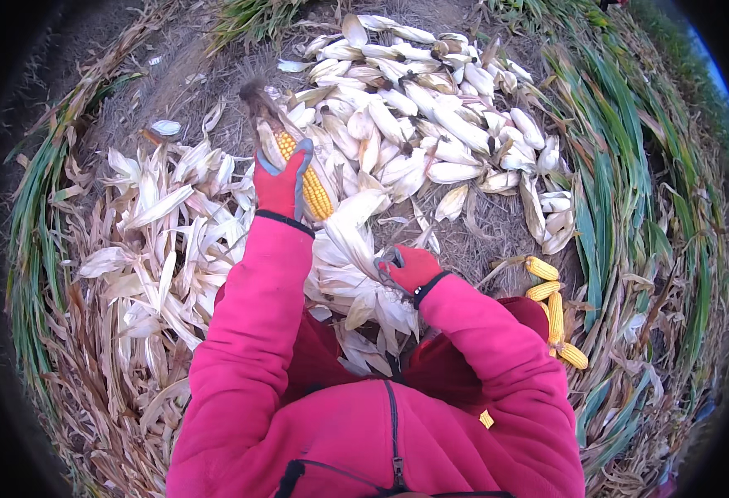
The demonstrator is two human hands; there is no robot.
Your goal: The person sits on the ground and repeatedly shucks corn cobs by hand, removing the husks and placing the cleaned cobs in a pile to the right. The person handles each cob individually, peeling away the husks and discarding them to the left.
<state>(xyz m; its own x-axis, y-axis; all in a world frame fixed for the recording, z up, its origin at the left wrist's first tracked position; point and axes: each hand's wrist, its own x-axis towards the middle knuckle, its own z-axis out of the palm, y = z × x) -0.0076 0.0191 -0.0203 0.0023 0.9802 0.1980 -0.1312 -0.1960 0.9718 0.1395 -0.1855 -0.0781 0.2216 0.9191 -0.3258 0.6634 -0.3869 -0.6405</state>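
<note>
My left hand (282, 180), in a red and grey work glove, grips a partly husked ear of corn (316, 194). Yellow kernels show along the ear, and dark silk sticks out at its far tip. Pale husk leaves (355, 227) hang from its near end towards my right hand (408, 267). That hand, gloved alike, has its fingers curled at the lower end of these leaves. Loose husks lie below both hands, between my knees. Several bare yellow cobs (554, 317) lie beyond my right knee.
A heap of unhusked ears (427, 106) spreads ahead on the straw-strewn soil. Stripped husks (153, 249) are piled at the left. Green and dry corn stalks (607, 162) lie along the right side, with more stalks (34, 243) at the far left.
</note>
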